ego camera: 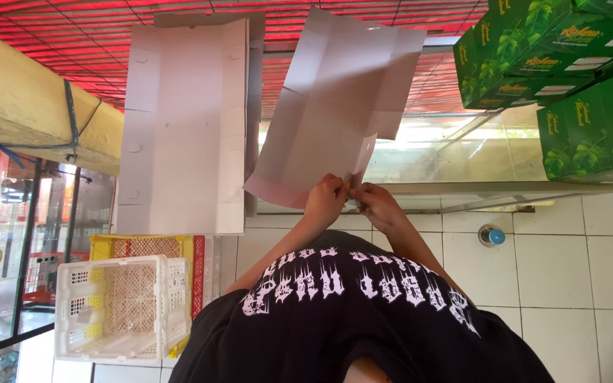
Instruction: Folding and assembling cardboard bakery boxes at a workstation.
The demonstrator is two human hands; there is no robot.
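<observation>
Crates: white plastic crate (118, 308) against yellow crate (143, 247), far left.
Stack: flat cardboard blanks (182, 128), upright, beside crates.
Blank in work: unfolded cardboard box blank (335, 106), held centre frame, tilted.
Hands: left hand (326, 198) and right hand (374, 203) both pinched on blank's lower flap, fingertips touching.
Right: green cartons (569, 78), stacked.

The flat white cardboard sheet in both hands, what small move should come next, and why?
Probably fold the small flap up along its crease. Both hands, left and right, pinch the lower corner of the flat cardboard sheet, where a narrow flap already stands partly bent; the rest of the sheet is unfolded, its creases showing. A stack of similar flat sheets leans beside it.
</observation>
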